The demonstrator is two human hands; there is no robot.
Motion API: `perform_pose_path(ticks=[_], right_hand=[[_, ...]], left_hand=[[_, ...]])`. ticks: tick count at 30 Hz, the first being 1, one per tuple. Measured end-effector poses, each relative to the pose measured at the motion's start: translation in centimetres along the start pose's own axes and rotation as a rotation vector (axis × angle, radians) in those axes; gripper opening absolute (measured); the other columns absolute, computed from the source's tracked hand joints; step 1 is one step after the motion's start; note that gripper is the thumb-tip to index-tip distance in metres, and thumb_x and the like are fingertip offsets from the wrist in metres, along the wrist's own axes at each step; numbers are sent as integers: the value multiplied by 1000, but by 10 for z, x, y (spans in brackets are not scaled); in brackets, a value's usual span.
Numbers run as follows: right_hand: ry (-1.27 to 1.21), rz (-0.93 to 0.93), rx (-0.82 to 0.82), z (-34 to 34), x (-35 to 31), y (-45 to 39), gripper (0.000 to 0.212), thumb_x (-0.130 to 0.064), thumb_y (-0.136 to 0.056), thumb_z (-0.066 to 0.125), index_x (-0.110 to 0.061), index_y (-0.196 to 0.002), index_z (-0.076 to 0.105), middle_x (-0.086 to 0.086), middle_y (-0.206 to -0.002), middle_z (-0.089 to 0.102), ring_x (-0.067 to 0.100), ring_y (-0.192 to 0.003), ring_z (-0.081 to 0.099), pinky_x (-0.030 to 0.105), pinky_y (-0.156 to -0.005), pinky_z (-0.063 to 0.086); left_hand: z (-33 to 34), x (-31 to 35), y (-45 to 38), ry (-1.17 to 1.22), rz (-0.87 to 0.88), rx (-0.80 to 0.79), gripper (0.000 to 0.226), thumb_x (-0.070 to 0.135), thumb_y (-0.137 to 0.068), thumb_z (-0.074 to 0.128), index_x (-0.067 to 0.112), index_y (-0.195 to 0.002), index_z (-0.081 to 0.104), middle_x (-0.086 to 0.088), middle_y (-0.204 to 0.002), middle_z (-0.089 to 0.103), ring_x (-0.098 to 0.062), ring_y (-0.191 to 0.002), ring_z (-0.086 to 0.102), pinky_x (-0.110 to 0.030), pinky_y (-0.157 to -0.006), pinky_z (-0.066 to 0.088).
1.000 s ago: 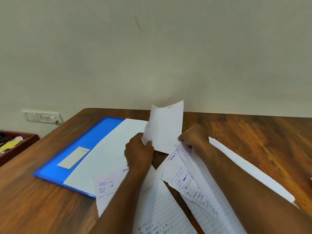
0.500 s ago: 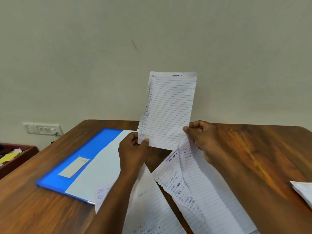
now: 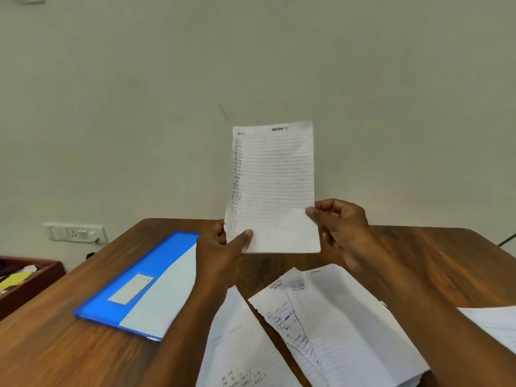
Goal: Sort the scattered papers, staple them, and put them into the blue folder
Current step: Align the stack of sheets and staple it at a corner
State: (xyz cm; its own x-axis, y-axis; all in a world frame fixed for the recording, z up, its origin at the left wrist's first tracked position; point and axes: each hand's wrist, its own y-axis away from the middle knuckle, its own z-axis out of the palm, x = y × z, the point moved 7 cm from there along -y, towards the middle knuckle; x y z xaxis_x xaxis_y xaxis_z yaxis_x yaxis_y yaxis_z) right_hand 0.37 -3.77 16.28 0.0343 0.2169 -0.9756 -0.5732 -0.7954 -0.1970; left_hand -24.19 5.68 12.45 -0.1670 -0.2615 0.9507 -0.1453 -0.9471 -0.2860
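Note:
I hold a lined sheet (image 3: 275, 188) upright above the table, its heading facing me. My left hand (image 3: 220, 254) pinches its lower left corner and my right hand (image 3: 339, 223) grips its right edge. The blue folder (image 3: 145, 275) lies closed at the left, with a white label on its cover and a white sheet (image 3: 164, 300) resting over its right side. Below my hands, more lined papers lie loose: two overlapping sheets (image 3: 335, 325) at the right and one sheet (image 3: 240, 344) under my left forearm. No stapler is in view.
The wooden table (image 3: 418, 261) stands against a plain wall. A further paper (image 3: 494, 322) pokes in at the right edge. A dark red tray (image 3: 25, 283) with yellow and white items sits lower at the far left. A wall socket (image 3: 75, 233) is behind it.
Both hands have raised the lined sheet from near the table until it stands fully upright in front of me. The view has tilted upward.

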Motion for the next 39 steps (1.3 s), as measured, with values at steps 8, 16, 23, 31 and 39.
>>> perform_pose_path(ticks=[8, 16, 23, 31, 39], right_hand=[[195, 156, -185, -37, 43, 64, 9, -15, -92, 76, -9, -98, 78, 13, -84, 76, 13, -54, 52, 28, -50, 34], [294, 288, -265, -56, 98, 97, 24, -13, -90, 78, -10, -114, 73, 15, -95, 79, 18, -61, 57, 29, -50, 32], [239, 185, -195, -58, 101, 75, 41, -33, -79, 85, -20, -116, 73, 19, -88, 76, 16, -56, 51, 29, -48, 34], [-2, 116, -117, -44, 119, 45, 26, -14, -87, 80, -7, -112, 74, 13, -108, 79, 37, -100, 76, 56, -96, 57], [-175, 202, -91, -40, 139, 47, 20, -1, -91, 73, 3, -111, 72, 20, -106, 78, 31, -93, 78, 39, -75, 65]], left_hand=[[-10, -29, 19, 37, -226, -119, 34, 21, -92, 81, 19, -124, 70, 0, -111, 81, -25, -100, 79, -49, -91, 63], [-3, -74, 40, 32, -293, -203, 34, 1, -99, 67, 18, -128, 70, 2, -117, 80, -20, -103, 78, -39, -86, 65], [19, -87, 56, -3, -287, -358, 45, -7, -98, 64, 30, -122, 70, 7, -121, 78, -18, -108, 77, -33, -84, 64], [23, -122, 56, -41, -386, -397, 37, -3, -96, 70, 17, -126, 71, -3, -124, 77, -28, -112, 76, -58, -102, 57], [21, -126, 55, -111, -295, -350, 39, 12, -91, 80, 24, -128, 72, 5, -127, 76, -23, -114, 75, -55, -100, 59]])
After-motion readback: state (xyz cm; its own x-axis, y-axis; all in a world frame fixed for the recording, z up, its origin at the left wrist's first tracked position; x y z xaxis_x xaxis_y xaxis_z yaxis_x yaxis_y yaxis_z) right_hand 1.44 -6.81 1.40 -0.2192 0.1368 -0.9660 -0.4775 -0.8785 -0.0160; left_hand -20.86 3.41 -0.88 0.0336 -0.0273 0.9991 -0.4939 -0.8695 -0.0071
